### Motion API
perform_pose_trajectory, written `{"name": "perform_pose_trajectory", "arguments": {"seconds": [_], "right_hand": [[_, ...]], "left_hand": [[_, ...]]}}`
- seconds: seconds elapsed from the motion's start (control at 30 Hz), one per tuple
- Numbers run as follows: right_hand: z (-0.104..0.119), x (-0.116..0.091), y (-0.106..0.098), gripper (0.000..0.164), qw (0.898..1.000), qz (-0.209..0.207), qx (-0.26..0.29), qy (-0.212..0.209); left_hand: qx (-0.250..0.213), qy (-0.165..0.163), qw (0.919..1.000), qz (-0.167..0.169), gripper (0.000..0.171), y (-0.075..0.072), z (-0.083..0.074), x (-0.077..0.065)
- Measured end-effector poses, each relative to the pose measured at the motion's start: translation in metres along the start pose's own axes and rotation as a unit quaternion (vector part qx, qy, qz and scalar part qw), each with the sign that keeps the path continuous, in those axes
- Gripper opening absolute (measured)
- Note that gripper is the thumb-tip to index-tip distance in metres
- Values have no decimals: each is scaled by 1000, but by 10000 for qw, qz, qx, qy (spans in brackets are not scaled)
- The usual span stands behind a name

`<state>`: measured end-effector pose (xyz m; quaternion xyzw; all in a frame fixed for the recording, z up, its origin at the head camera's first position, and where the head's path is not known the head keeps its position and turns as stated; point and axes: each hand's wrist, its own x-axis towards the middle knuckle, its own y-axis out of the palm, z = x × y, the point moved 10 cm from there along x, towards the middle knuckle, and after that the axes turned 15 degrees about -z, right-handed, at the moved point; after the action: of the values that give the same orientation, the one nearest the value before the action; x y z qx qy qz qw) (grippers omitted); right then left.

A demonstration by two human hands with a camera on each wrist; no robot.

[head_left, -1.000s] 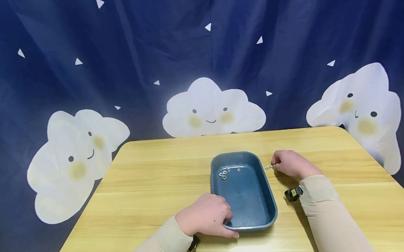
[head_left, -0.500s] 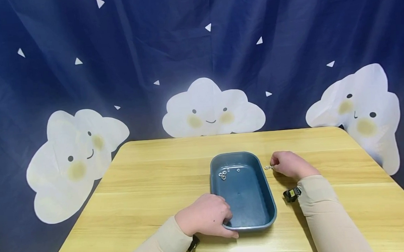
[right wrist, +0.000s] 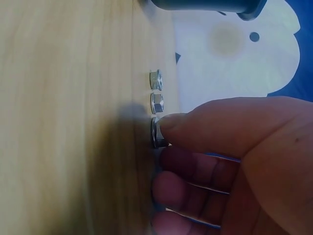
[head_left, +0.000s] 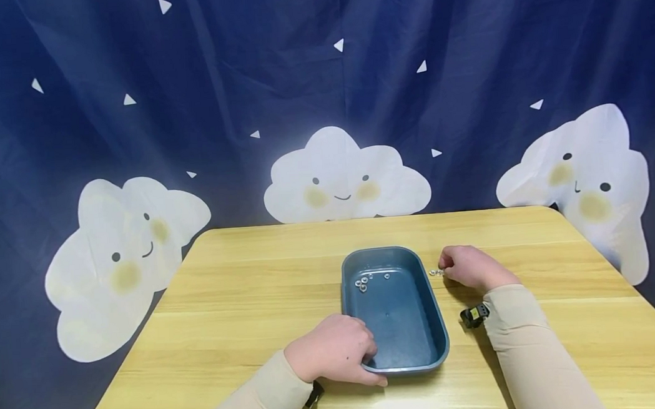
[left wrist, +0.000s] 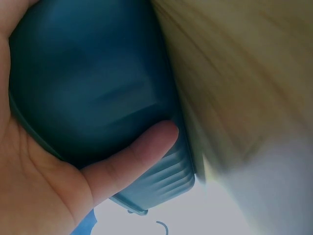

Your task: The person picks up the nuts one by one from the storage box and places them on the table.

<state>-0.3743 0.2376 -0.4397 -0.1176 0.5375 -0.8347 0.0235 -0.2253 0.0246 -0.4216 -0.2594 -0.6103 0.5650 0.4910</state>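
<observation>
My left hand (head_left: 336,351) grips the near left corner of a dark blue plastic tray (head_left: 439,332). In the left wrist view its thumb (left wrist: 132,159) lies along the tray's outer wall; the other fingers go over the rim. To the right of the tray, my right hand (head_left: 474,267) is low over the table. In the right wrist view its thumb and fingers pinch a metal flange nut (right wrist: 157,134) that stands on the tabletop. Beyond it, in a row, are a second flange nut (right wrist: 157,104) and a third flange nut (right wrist: 156,80).
Several small nuts (head_left: 363,287) lie inside the tray near its far end, with a single nut (head_left: 387,276) a little apart from them. Everything rests on a light wooden table (head_left: 253,284). A dark blue curtain (head_left: 297,75) with printed clouds hangs behind it.
Over the last second my right hand has shifted very slightly left, staying at the row of nuts. The left hand and the tray have not visibly moved.
</observation>
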Motion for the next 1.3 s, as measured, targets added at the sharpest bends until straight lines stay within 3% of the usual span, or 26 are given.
{"name": "perform_pose_trajectory", "arguments": {"seconds": [0.5,1.3], "right_hand": [[5,1,-8,6,9999,-76,94,-27],[41,2,-28,5,9985,-260,103,-466]], "left_hand": [[-27,-51,9999,91,53,2,0,0],[-95,-3,9999,93,54,4,1,1]]}}
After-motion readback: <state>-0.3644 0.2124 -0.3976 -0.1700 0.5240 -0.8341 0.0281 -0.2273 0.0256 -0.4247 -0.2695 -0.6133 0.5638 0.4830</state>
